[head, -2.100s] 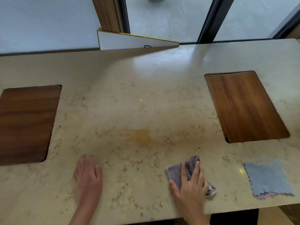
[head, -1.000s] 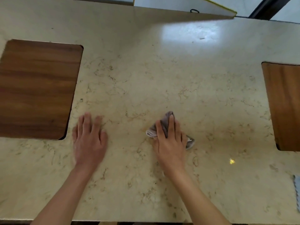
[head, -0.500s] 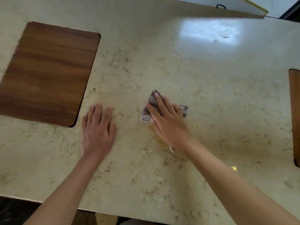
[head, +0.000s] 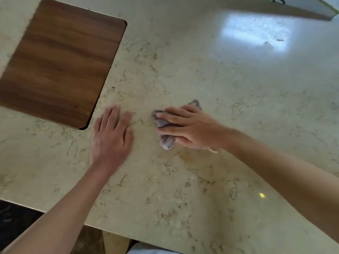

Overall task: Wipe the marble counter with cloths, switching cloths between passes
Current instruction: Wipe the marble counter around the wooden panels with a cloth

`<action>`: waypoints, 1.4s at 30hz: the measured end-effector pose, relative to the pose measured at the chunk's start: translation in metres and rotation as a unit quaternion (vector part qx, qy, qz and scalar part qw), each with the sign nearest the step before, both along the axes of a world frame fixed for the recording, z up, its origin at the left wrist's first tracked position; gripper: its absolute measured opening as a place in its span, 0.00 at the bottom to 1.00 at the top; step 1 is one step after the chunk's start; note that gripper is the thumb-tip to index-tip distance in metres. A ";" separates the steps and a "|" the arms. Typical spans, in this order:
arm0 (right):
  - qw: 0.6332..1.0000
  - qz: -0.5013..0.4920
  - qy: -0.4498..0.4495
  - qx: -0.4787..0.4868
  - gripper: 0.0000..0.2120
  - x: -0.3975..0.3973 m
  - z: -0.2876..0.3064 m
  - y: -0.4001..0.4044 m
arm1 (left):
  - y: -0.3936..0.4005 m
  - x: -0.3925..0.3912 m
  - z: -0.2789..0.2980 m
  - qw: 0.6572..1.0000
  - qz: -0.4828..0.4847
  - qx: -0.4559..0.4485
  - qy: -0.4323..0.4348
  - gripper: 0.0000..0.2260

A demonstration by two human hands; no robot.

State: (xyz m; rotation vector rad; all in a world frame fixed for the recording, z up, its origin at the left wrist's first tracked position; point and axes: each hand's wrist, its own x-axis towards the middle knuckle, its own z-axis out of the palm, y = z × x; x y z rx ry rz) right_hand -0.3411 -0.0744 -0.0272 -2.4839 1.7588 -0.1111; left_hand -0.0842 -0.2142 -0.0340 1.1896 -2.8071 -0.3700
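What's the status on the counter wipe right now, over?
Right hand pressing the grey cloth flat on the marble counter. Left hand flat, empty, bracing beside it. Yellowish stain just near of the cloth. Nothing in the way.

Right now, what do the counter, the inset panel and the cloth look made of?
Counter: polished marble or a lookalike stone; beige with brown veining, and it mirrors a bright window patch.
Inset panel: dark wood or wood veneer; straight grain, satin sheen.
Cloth under the right hand: soft grey fabric, possibly microfibre; it bunches in folds.
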 end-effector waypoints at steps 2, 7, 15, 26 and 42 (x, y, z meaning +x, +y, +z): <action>0.989 -0.144 0.021 -0.005 0.22 -0.050 -0.002 0.016 | 0.000 0.001 0.000 1.000 -0.001 -0.003 -0.005 0.23; 0.901 -0.432 0.016 -0.025 0.23 -0.040 0.005 0.043 | 0.002 -0.002 0.001 1.000 0.006 -0.006 -0.024 0.23; 0.972 -0.219 -0.062 0.055 0.21 0.073 0.015 0.068 | 0.001 -0.001 0.004 1.000 -0.005 -0.003 -0.011 0.22; 0.706 -0.707 -0.047 0.003 0.27 0.132 -0.003 0.087 | 0.000 0.000 0.003 1.000 -0.013 0.003 -0.004 0.22; 0.964 -0.261 -0.058 0.005 0.23 0.182 0.005 -0.047 | 0.011 0.120 0.003 0.984 0.143 0.037 0.103 0.18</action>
